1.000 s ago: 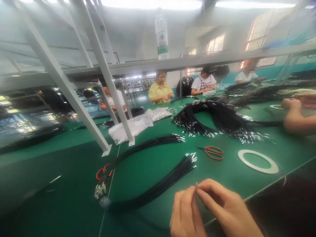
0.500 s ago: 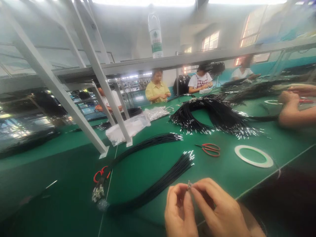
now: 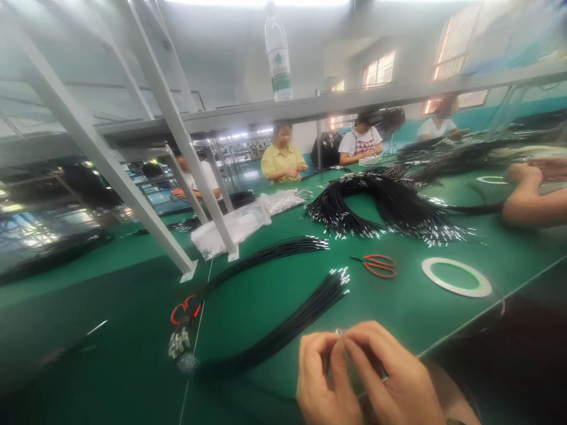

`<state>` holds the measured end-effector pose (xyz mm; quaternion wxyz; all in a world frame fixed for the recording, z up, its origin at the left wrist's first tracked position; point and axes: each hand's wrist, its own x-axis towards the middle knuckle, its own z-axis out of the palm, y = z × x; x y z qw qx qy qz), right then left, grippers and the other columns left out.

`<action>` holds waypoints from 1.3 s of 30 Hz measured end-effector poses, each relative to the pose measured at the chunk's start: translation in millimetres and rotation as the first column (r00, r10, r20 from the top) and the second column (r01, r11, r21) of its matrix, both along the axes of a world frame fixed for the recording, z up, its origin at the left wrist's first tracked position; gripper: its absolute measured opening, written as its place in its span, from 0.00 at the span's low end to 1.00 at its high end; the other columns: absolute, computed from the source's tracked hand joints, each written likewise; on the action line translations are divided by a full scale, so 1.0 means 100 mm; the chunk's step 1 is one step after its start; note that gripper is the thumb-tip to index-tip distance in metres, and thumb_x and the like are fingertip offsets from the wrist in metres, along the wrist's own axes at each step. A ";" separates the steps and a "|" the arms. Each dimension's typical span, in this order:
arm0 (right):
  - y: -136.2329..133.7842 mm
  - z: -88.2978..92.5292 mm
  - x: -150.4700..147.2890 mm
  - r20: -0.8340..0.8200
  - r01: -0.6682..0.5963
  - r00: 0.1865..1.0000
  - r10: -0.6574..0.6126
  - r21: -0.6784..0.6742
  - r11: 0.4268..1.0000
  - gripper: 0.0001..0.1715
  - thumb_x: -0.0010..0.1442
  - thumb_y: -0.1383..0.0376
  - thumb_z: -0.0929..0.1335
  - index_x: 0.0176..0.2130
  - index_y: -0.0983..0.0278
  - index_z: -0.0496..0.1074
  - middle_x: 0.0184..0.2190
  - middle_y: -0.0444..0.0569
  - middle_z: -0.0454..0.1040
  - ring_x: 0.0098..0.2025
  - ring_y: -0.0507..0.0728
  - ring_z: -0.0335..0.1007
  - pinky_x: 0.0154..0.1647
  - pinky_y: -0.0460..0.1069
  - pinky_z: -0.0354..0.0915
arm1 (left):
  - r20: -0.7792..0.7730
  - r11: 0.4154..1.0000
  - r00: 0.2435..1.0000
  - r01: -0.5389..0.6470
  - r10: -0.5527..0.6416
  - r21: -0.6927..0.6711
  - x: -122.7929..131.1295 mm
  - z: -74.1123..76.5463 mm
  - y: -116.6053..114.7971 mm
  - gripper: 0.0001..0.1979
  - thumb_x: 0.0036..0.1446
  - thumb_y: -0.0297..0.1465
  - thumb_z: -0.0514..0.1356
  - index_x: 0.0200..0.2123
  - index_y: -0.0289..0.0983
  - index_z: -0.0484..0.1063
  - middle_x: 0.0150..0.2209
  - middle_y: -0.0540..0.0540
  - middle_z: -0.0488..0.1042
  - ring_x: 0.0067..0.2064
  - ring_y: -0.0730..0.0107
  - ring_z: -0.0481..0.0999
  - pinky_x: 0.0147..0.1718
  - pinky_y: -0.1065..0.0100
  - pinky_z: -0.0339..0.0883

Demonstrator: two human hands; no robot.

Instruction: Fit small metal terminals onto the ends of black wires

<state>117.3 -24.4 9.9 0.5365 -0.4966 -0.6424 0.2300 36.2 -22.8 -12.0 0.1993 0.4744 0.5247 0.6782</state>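
Observation:
At the front edge of the green table, my left hand point(image 3: 326, 378) and my right hand point(image 3: 394, 375) meet with their fingertips pressed together. Between the fingertips a small shiny piece point(image 3: 339, 332) pokes out; most of it is hidden and its kind is unclear. Just beyond my left hand lies a bundle of black cables point(image 3: 283, 327) with silvery tips. A second black bundle point(image 3: 266, 254) curves behind it, and metal connectors point(image 3: 179, 342) are gathered at the left end. Red-handled scissors point(image 3: 367, 261) rest past my hands.
Right of the scissors lies a white tape ring point(image 3: 429, 273). A large cable heap point(image 3: 394, 203) fills the table's far middle, with plastic bags point(image 3: 234, 227) by the metal posts point(image 3: 195, 177). Another person's arm point(image 3: 531, 198) rests at right; several people sit across. More red-handled scissors point(image 3: 177, 313) lie left.
Both hands stay together in nearly the same place. The small piece shows less above the fingertips than before. At the right, the other person's hands have shifted slightly.

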 end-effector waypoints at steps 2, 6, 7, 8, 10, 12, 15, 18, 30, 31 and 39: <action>0.02 -0.01 0.02 0.001 -0.008 1.000 0.008 0.000 1.000 0.10 0.66 0.64 0.64 0.34 0.59 0.74 0.30 0.44 0.76 0.31 0.53 0.74 0.33 0.43 0.69 | -0.005 0.999 1.000 0.024 -0.024 0.031 -0.02 -0.02 0.01 0.05 0.61 0.33 0.59 0.33 0.43 0.73 0.30 0.53 0.74 0.33 0.72 0.73 0.34 0.75 0.66; 0.03 -0.01 0.04 -0.008 -0.013 1.000 0.013 0.001 1.000 0.09 0.65 0.64 0.65 0.35 0.59 0.74 0.31 0.44 0.77 0.31 0.53 0.75 0.32 0.42 0.69 | 0.016 0.997 0.997 0.074 -0.074 0.011 -0.06 -0.04 0.03 0.04 0.61 0.33 0.60 0.35 0.44 0.75 0.32 0.52 0.75 0.35 0.72 0.75 0.36 0.74 0.67; 0.03 -0.01 0.04 -0.010 -0.011 1.000 0.011 -0.006 1.000 0.10 0.65 0.64 0.65 0.35 0.59 0.74 0.30 0.44 0.77 0.31 0.53 0.75 0.32 0.42 0.69 | 0.036 0.996 0.996 0.084 -0.083 -0.020 -0.07 -0.04 0.03 0.04 0.60 0.34 0.60 0.35 0.43 0.74 0.32 0.52 0.75 0.34 0.72 0.75 0.35 0.74 0.67; 0.03 0.00 0.03 -0.013 -0.010 1.000 0.010 -0.018 1.000 0.10 0.65 0.64 0.64 0.34 0.59 0.74 0.30 0.44 0.77 0.31 0.53 0.75 0.32 0.43 0.69 | 0.056 0.994 0.994 0.093 -0.090 -0.054 -0.07 -0.04 0.02 0.05 0.60 0.35 0.60 0.34 0.43 0.74 0.31 0.52 0.75 0.33 0.71 0.75 0.34 0.74 0.68; 0.02 0.00 0.01 -0.017 -0.012 1.000 0.012 -0.037 0.999 0.11 0.65 0.63 0.64 0.34 0.59 0.74 0.30 0.44 0.77 0.31 0.53 0.74 0.31 0.43 0.69 | 0.075 0.991 0.993 0.094 -0.086 -0.099 -0.07 -0.03 0.02 0.08 0.61 0.38 0.59 0.32 0.42 0.73 0.30 0.51 0.75 0.32 0.70 0.75 0.33 0.73 0.68; 0.01 -0.01 -0.01 -0.027 -0.001 1.000 0.000 -0.047 0.999 0.11 0.65 0.62 0.64 0.33 0.59 0.74 0.29 0.44 0.76 0.30 0.53 0.74 0.31 0.43 0.69 | 0.052 0.991 0.997 0.071 -0.066 -0.116 -0.07 -0.02 0.02 0.10 0.61 0.40 0.58 0.31 0.41 0.72 0.29 0.51 0.74 0.31 0.70 0.75 0.32 0.72 0.67; 0.03 -0.02 -0.02 -0.033 0.009 0.999 -0.011 -0.041 0.999 0.11 0.65 0.62 0.65 0.33 0.60 0.75 0.29 0.44 0.76 0.30 0.53 0.74 0.31 0.43 0.68 | 0.043 0.987 0.996 0.080 -0.075 -0.136 -0.06 -0.02 0.03 0.13 0.62 0.42 0.57 0.30 0.41 0.73 0.29 0.50 0.74 0.31 0.70 0.75 0.33 0.72 0.67; 0.05 -0.02 0.01 -0.031 -0.008 0.999 0.006 -0.057 0.998 0.10 0.65 0.63 0.65 0.34 0.60 0.75 0.31 0.44 0.76 0.32 0.53 0.75 0.33 0.43 0.69 | 0.200 0.980 0.974 0.138 -0.107 -0.145 -0.05 -0.05 0.03 0.14 0.57 0.44 0.61 0.37 0.39 0.73 0.33 0.47 0.76 0.35 0.68 0.76 0.35 0.71 0.70; 0.02 0.00 -0.03 -0.083 0.011 0.996 -0.019 -0.092 0.996 0.11 0.64 0.61 0.65 0.31 0.59 0.74 0.29 0.43 0.76 0.30 0.54 0.73 0.31 0.44 0.67 | 0.277 0.977 0.949 0.187 -0.153 -0.100 -0.12 -0.01 0.02 0.14 0.54 0.43 0.65 0.30 0.38 0.73 0.31 0.49 0.72 0.33 0.71 0.74 0.34 0.74 0.70; 0.01 0.00 -0.04 -0.097 0.019 0.995 -0.029 -0.100 0.995 0.11 0.64 0.61 0.65 0.31 0.58 0.74 0.28 0.42 0.75 0.30 0.53 0.73 0.31 0.44 0.67 | 0.292 0.975 0.945 0.190 -0.149 -0.118 -0.12 -0.01 0.02 0.15 0.54 0.44 0.65 0.30 0.38 0.73 0.30 0.49 0.72 0.32 0.70 0.74 0.33 0.74 0.70; 0.02 0.02 -0.08 -0.108 -0.007 0.994 -0.006 -0.124 0.992 0.13 0.65 0.60 0.65 0.30 0.59 0.73 0.28 0.42 0.74 0.28 0.52 0.72 0.30 0.44 0.65 | 0.373 0.929 0.916 0.257 -0.147 -0.265 -0.16 0.07 -0.02 0.25 0.47 0.53 0.65 0.29 0.34 0.73 0.22 0.51 0.70 0.22 0.76 0.65 0.22 0.75 0.62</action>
